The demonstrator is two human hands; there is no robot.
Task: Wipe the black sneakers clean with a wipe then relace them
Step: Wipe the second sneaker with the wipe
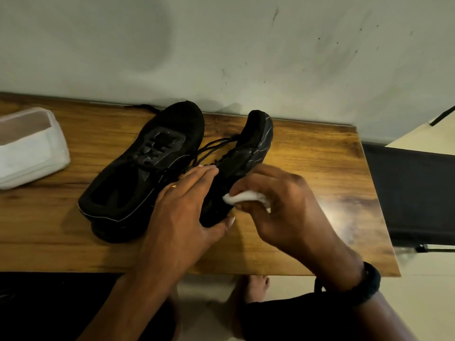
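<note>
Two black sneakers lie on a wooden table (307,153). The left sneaker (147,163) sits upright with its opening toward me. The right sneaker (248,148) is tipped on its side, sole facing right, loose black laces (211,146) trailing between the two. My left hand (182,205) grips the heel end of the tipped sneaker, fingers over its top and thumb under it. My right hand (278,203) pinches a folded white wipe (243,196) against that sneaker's side.
A white pack of wipes (29,148) lies at the table's left end. The wall runs just behind the sneakers. A dark object (413,193) stands right of the table. My bare foot (256,286) shows below the front edge.
</note>
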